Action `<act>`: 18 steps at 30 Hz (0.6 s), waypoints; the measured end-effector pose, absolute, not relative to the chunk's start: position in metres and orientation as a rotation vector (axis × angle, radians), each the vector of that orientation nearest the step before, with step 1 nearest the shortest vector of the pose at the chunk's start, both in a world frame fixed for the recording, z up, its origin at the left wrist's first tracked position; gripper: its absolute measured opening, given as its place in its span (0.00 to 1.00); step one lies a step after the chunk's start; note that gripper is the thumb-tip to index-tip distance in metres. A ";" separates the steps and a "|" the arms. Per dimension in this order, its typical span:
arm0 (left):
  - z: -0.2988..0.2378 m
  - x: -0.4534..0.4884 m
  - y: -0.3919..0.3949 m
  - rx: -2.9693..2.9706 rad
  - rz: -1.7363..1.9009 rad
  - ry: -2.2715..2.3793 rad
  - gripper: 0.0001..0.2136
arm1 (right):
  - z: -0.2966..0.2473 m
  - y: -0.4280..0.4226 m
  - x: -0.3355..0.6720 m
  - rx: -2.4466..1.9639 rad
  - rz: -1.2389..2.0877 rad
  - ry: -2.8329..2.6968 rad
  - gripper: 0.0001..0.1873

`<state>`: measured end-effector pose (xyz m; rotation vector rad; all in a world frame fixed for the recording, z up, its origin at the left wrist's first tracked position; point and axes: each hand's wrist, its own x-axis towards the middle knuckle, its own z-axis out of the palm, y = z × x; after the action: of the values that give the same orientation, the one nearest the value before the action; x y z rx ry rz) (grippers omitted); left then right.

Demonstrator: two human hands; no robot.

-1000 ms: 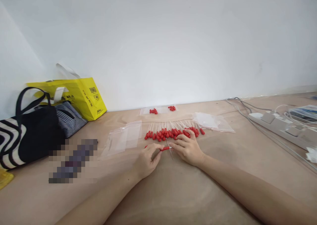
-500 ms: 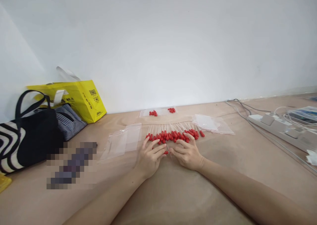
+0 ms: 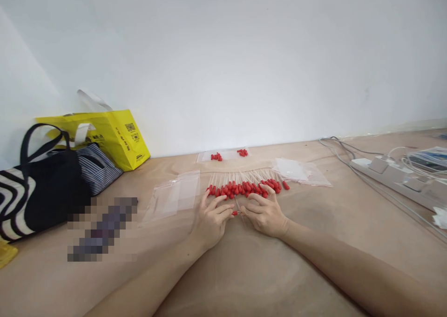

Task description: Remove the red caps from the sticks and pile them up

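Note:
My left hand (image 3: 212, 220) is closed, its thumb and fingertips pinching a small red rubber bulb (image 3: 235, 213). Facing it, my right hand (image 3: 267, 216) pinches a thin clear tube (image 3: 239, 212), mostly hidden by the fingers; the tube meets the bulb between both hands. Just beyond my fingers lies a fanned row of droppers (image 3: 240, 188), red bulbs toward me and clear tubes pointing away. One dropper (image 3: 286, 185) lies at the row's right end.
Loose red bulbs (image 3: 216, 157) lie on a clear bag by the wall. Clear plastic bags (image 3: 176, 196) and a white-backed bag (image 3: 293, 170) flank the droppers. Yellow (image 3: 129, 140) and black (image 3: 52, 191) bags stand left; a power strip (image 3: 394, 177) with cables lies right.
The hands stay almost in place, still holding the bulb and tube; the bulb shows slightly more between them. The whole view has shifted a little.

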<state>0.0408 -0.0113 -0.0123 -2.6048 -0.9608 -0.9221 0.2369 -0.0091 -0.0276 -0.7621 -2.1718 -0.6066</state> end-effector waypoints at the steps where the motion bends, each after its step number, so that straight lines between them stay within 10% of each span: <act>1: -0.012 0.041 -0.012 -2.610 -0.915 -0.969 0.10 | -0.028 -0.009 0.237 -0.764 -0.602 -2.174 0.09; 18: -0.010 0.029 -0.013 -2.541 -0.902 -1.086 0.11 | -0.026 -0.011 0.245 -0.856 -0.605 -2.107 0.09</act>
<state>0.0289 -0.0132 -0.0102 -2.5408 -1.0859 -0.9024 0.2447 -0.0110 -0.0264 -0.8562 -2.1067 -0.6054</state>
